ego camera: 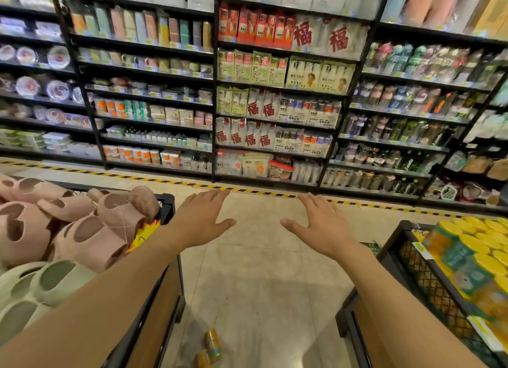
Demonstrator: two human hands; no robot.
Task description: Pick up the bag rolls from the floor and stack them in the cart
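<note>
Two yellow bag rolls (211, 344) lie on the tiled floor near the bottom edge, between the two carts. The cart on the right (398, 260) has a black mesh wall and holds several packs of yellow bag rolls (472, 255). My left hand (202, 220) and my right hand (323, 224) are stretched out in front of me over the floor. Both have straight spread fingers, palms down, and hold nothing. They hover well above and beyond the rolls on the floor.
A cart on the left (167, 203) is filled with pink and green foam slippers (82, 230). Tall black shelves of packaged goods (275, 93) stand across the aisle behind a yellow-black floor stripe (247, 190). Bare tile floor (261, 271) runs between the carts.
</note>
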